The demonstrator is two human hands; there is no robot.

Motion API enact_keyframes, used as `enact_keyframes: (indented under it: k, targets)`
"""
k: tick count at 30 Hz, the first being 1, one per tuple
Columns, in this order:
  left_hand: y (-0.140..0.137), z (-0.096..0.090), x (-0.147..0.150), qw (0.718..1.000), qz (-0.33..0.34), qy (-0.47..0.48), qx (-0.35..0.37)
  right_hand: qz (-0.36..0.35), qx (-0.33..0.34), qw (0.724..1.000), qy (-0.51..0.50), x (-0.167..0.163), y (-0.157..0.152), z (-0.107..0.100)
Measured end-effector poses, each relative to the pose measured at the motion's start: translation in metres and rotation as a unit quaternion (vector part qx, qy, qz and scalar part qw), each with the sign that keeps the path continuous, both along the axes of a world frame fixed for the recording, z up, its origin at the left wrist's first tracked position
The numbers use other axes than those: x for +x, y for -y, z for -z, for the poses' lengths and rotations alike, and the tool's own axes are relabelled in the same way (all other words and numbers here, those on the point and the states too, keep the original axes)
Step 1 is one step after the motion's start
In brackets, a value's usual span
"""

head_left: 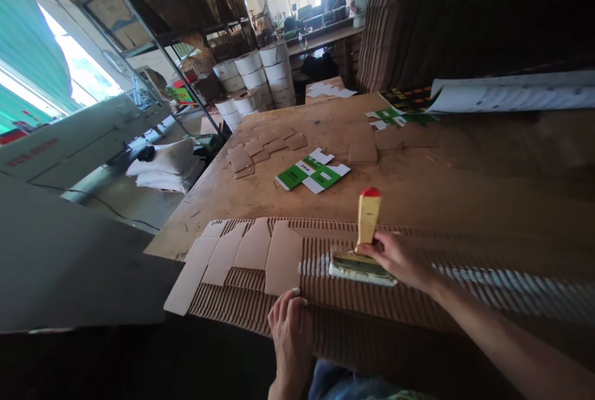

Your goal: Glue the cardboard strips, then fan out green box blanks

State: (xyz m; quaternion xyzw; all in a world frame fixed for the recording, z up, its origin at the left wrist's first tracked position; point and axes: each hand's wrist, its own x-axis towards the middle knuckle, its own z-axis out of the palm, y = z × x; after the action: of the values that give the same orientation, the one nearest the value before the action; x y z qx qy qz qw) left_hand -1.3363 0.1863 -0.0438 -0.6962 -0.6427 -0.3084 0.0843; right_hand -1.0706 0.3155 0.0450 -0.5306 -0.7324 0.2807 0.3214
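left hand point(290, 327), brush point(357, 260) in right hand point(395, 256)

Matt brown cardboard point(339, 297) lies ridged on the near side beneath a smooth-handled brush point(367, 219). Beyond, a printed paperboard carton blank point(312, 170) looks smooth.

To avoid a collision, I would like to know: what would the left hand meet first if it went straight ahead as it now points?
Probably the flat cardboard piece just ahead; the left hand looks close to its near edge, though depth is unclear.
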Motion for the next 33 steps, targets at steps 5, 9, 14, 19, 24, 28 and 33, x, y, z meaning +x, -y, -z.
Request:
enact_keyframes:
  k: [5, 9, 14, 19, 24, 28, 33]
  targets:
    - [-0.004, -0.012, 0.004, 0.999, -0.029, 0.007, 0.033, 0.022, -0.006, 1.0, -0.005, 0.025, -0.002, 0.002]
    - [-0.002, -0.025, 0.023, 0.998, -0.002, -0.004, 0.065, 0.036, -0.009, 0.999, -0.002, 0.05, 0.003, 0.0]
    - [0.005, -0.021, 0.082, 0.988, 0.133, 0.074, 0.039, 0.017, -0.015, 1.0, -0.005, 0.07, 0.01, 0.002]
    - [0.011, -0.006, 0.118, 0.978, 0.171, 0.113, 0.038, 0.03, -0.007, 0.999, -0.022, 0.097, 0.011, 0.0]
    - [0.012, -0.005, 0.114, 0.982, 0.167, 0.089, -0.002, 0.003, -0.003, 1.0, -0.023, 0.091, 0.021, -0.004]
    - [0.011, -0.005, 0.112, 0.983, 0.167, 0.078, 0.026, 0.064, 0.01, 0.998, -0.024, 0.111, 0.024, -0.004]
    - [0.011, -0.014, 0.132, 0.972, 0.197, 0.122, 0.05, 0.146, 0.061, 0.987, -0.037, 0.155, 0.047, -0.021]
